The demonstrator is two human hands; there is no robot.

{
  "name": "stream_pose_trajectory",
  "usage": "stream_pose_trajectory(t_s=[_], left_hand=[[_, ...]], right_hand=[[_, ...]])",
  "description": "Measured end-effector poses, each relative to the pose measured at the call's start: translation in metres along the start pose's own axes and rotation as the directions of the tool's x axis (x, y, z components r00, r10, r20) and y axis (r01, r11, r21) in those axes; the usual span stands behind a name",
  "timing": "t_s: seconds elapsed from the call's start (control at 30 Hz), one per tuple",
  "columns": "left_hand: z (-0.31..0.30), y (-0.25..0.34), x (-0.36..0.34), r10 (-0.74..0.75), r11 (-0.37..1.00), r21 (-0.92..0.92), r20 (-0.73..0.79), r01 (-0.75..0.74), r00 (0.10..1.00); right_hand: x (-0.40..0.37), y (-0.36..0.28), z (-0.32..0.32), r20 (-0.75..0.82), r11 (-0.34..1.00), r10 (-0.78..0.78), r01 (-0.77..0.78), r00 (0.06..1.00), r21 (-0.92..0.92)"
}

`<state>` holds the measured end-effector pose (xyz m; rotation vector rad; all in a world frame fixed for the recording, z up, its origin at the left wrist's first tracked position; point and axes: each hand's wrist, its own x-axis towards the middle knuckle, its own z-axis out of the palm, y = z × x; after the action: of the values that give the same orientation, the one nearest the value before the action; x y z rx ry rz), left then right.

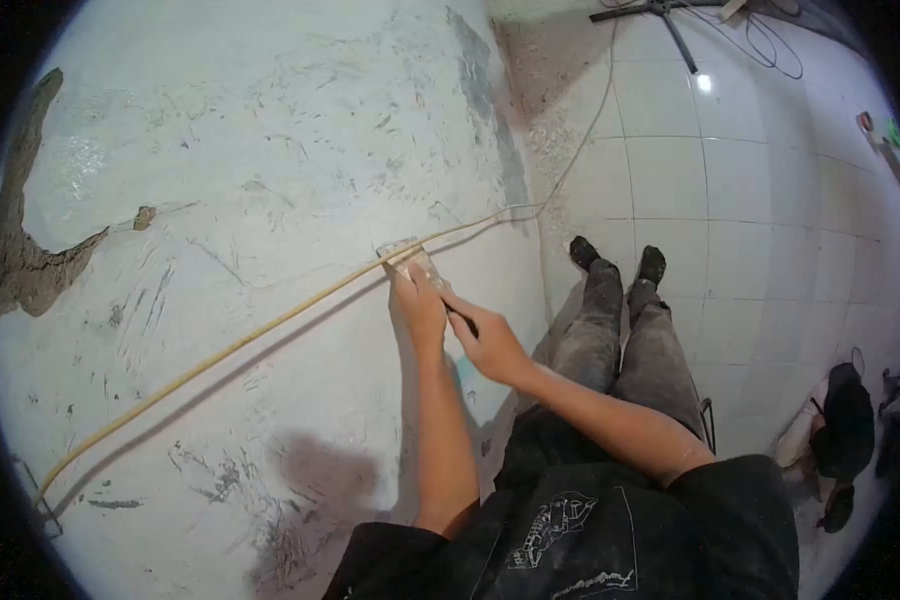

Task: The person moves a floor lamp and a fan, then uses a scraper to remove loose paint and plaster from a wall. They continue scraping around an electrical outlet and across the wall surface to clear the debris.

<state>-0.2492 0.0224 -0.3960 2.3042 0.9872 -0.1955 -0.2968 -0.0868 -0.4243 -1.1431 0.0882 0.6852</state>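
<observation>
Black shirt (pixel 590 530) cloth filled the 6 o'clock edge, closest to the lens, with a pale line drawing printed on the chest; the small writing under it was too fine to read.

At 9 o'clock a grey patch (pixel 20 265) of bare render broke the white plastered wall (pixel 270 130). From 8 o'clock a yellow cord (pixel 220 352) ran slantwise up across the wall toward the centre, passed just beside the tool and went on toward 1 o'clock.

Near the centre the scraper (pixel 408 254) lay with its blade flat against the wall, touching the cord. The left hand (pixel 422 312) reached up from 6 o'clock on a nearly straight arm, with its fingers stretched over the back of the blade; whether the thumb gripped beneath could not be told. The right hand (pixel 492 347) came in from 4 o'clock with its elbow bent, and was closed around the scraper's dark handle, directly below and touching the left. Both hands were together on the one tool, which pointed to 11 o'clock.

To the right of the hands, grey, dusty trousers (pixel 625 345) ended in dark shoes (pixel 583 251) on the white tiled floor (pixel 760 200). At 12 to 1 o'clock, black stand legs (pixel 670 25) and loose cables lay on the tiles.
</observation>
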Motion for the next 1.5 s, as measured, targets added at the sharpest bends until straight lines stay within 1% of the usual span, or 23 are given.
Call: stream_pose_trajectory(t_s=[0.03, 0.13, 0.17, 0.2, 0.27, 0.3, 0.33, 0.4, 0.43, 0.53, 0.57, 0.6, 0.67, 0.77, 0.83, 0.9, 0.97, 1.03, 1.1, 1.2, 1.37, 1.43, 1.5], left_hand=[[0.003, -0.007, 0.001, 0.052, 0.998, -0.018, -0.045, -0.052, 0.998], [0.006, -0.027, 0.013, 0.147, 0.987, -0.04, -0.118, -0.153, 0.982], [0.007, -0.026, 0.02, 0.188, 0.978, -0.055, -0.158, -0.199, 0.969], [0.012, -0.026, 0.027, 0.201, 0.975, -0.066, -0.159, -0.213, 0.967], [0.004, -0.01, 0.009, 0.224, 0.968, 0.14, -0.128, -0.206, 0.966], [0.005, -0.013, 0.01, 0.197, 0.971, 0.17, -0.166, -0.168, 0.966], [0.003, -0.013, 0.01, 0.192, 0.973, 0.166, -0.18, -0.162, 0.965], [-0.013, -0.012, 0.012, 0.111, 0.972, 0.215, -0.04, -0.1, 0.993], [-0.013, -0.012, 0.025, 0.141, 0.969, 0.208, -0.014, -0.135, 0.99], [-0.011, 0.009, 0.046, 0.14, 0.971, 0.203, -0.045, -0.128, 0.989], [-0.014, 0.004, 0.048, 0.248, 0.938, 0.255, -0.013, -0.236, 0.969], [-0.012, -0.008, 0.039, 0.259, 0.937, 0.248, -0.017, -0.247, 0.966], [-0.004, -0.022, 0.003, 0.246, 0.961, 0.165, -0.143, -0.222, 0.959], [-0.006, -0.05, -0.03, 0.178, 0.972, 0.164, -0.047, -0.169, 0.983], [-0.005, -0.06, -0.042, -0.134, 0.954, -0.245, 0.16, 0.171, 0.978], [-0.002, -0.056, -0.045, -0.108, 0.934, -0.322, 0.154, 0.153, 0.982], [0.001, -0.027, -0.047, -0.032, 0.883, -0.458, 0.159, 0.102, 0.987], [0.0, -0.019, -0.035, 0.029, 0.933, -0.36, 0.106, 0.011, 0.994], [0.0, -0.011, -0.025, 0.083, 0.982, -0.171, 0.017, -0.079, 0.996], [0.001, -0.009, -0.012, 0.146, 0.976, -0.155, -0.055, -0.153, 0.988], [-0.007, -0.02, 0.005, 0.165, 0.978, -0.124, -0.024, -0.167, 0.986], [-0.007, -0.022, 0.007, 0.163, 0.985, -0.046, -0.031, -0.165, 0.986], [-0.005, -0.023, 0.005, 0.151, 0.982, -0.113, -0.036, -0.154, 0.988]], right_hand=[[0.005, 0.013, 0.001, -0.078, 0.978, -0.206, 0.207, 0.975, -0.002], [0.001, 0.015, 0.011, -0.101, 0.984, -0.163, 0.17, 0.981, 0.058], [0.004, 0.015, 0.016, -0.172, 0.964, -0.254, 0.264, 0.952, 0.036], [0.013, 0.017, 0.01, -0.177, 0.96, -0.269, 0.278, 0.947, 0.026], [0.006, 0.015, 0.01, -0.045, 0.991, -0.07, 0.075, 0.996, 0.113], [0.003, 0.012, 0.012, -0.067, 0.988, -0.042, 0.051, 0.997, 0.143], [0.003, 0.013, 0.015, -0.053, 0.989, -0.046, 0.053, 0.998, 0.138], [-0.002, 0.012, 0.027, -0.103, 0.987, -0.07, 0.084, 0.992, 0.137], [0.01, 0.018, 0.034, -0.151, 0.973, -0.171, 0.191, 0.974, 0.128], [0.028, -0.018, 0.025, -0.142, 0.969, -0.092, 0.122, 0.985, 0.216], [0.024, -0.018, 0.02, -0.12, 0.992, -0.067, 0.08, 0.99, 0.103], [0.012, -0.014, 0.016, -0.123, 0.991, -0.081, 0.093, 0.989, 0.096], [-0.012, 0.007, 0.005, -0.066, 0.98, -0.19, 0.194, 0.979, 0.046], [-0.041, 0.029, -0.025, 0.024, 0.97, -0.242, 0.241, 0.97, 0.025], [-0.047, 0.032, -0.04, 0.079, 0.982, -0.184, 0.186, 0.98, -0.02], [-0.05, 0.029, -0.04, 0.156, 0.995, -0.067, 0.078, 0.986, -0.067], [-0.046, 0.025, -0.029, 0.099, 0.99, -0.139, 0.141, 0.985, -0.019], [-0.038, 0.021, -0.017, -0.026, 0.955, -0.286, 0.287, 0.958, 0.072], [-0.029, 0.018, -0.01, -0.032, 0.96, -0.269, 0.271, 0.963, 0.075], [-0.019, 0.009, -0.002, -0.061, 0.963, -0.248, 0.253, 0.967, 0.091], [-0.01, 0.008, 0.003, -0.052, 0.967, -0.233, 0.237, 0.971, 0.096], [-0.012, 0.005, 0.001, -0.011, 0.983, -0.161, 0.161, 0.987, 0.084], [-0.014, 0.008, 0.005, -0.023, 0.984, -0.151, 0.153, 0.988, 0.096]])
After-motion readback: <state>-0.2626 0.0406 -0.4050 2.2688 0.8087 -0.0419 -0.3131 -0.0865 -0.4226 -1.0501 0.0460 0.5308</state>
